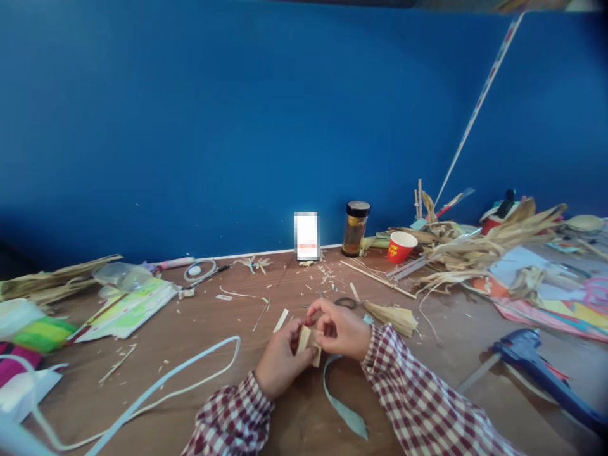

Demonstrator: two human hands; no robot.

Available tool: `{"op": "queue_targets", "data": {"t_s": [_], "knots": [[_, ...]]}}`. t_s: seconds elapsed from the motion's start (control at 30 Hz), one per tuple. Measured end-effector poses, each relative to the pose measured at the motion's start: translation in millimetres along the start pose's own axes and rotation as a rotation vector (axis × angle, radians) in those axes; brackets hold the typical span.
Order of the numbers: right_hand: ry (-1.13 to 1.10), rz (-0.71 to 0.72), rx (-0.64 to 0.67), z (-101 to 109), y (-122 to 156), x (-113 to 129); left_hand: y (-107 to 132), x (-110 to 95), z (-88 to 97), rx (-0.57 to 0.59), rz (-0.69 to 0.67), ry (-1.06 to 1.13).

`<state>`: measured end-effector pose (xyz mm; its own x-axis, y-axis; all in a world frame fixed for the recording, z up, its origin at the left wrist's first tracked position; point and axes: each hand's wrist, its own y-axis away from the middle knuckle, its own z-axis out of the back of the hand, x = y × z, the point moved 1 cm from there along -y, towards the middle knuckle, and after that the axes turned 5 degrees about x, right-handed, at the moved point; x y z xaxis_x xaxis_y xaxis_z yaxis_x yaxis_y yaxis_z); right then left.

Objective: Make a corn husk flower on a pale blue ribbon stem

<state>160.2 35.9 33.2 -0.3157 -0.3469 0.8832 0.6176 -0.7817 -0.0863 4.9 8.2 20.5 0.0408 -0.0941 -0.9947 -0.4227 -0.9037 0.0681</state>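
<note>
Passable tabletop (199, 323) beyond white cable (147, 394), glue gun (534, 364) blocking right, husks (536, 220) crowding behind

Fingers (305, 360) partly hide the pale strip (303, 341) at six o'clock. Toward four o'clock, the edge cuts the glue gun (539, 367). The central white block (306, 229) is blurred.

Left hand (284, 359): holds a pale folded strip (303, 342) between thumb and fingers.
Right hand (346, 329): pinches the strip's right side.
Teal ribbon (346, 411): curls on the brown tabletop (294, 427) near the right hand.
Blue glue gun (527, 354): lies at far right.
Red paper cup (399, 251): stands right of a black-lidded jar (354, 233).
Dried corn husks (532, 225): heaped behind the glue gun.
</note>
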Motion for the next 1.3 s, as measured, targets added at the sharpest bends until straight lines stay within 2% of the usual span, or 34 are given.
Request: {"op": "queue_targets", "data": {"t_s": [0.13,0.3,0.43,0.57,0.8,1.1,1.3], "knots": [[-0.055,-0.030,0.087,4.5,4.2,1.6,2.6,5.2,-7.8,0.034,0.069,0.033],[-0.191,-0.079,0.133,6.5,4.6,-2.5,2.0,5.7,-10.5,-0.004,0.038,0.075],[-0.297,-0.075,0.092,5.4,0.7,-5.9,0.0,1.9,-4.2,-0.111,0.048,0.101],[-0.403,-0.074,0.032,2.1,-4.3,-7.8,-2.3,2.5,3.8,-0.157,0.085,0.128],[-0.457,-0.111,-0.054,-2.3,-6.9,-9.7,-4.4,7.1,7.4,-0.165,0.097,0.161],[-0.402,-0.139,-0.102,-4.0,-7.4,-13.4,-3.7,10.3,8.5,-0.186,0.116,0.128],[-0.429,-0.158,-0.099,-3.0,-8.1,-12.7,-4.6,7.9,11.8,-0.158,0.141,0.132]]}}
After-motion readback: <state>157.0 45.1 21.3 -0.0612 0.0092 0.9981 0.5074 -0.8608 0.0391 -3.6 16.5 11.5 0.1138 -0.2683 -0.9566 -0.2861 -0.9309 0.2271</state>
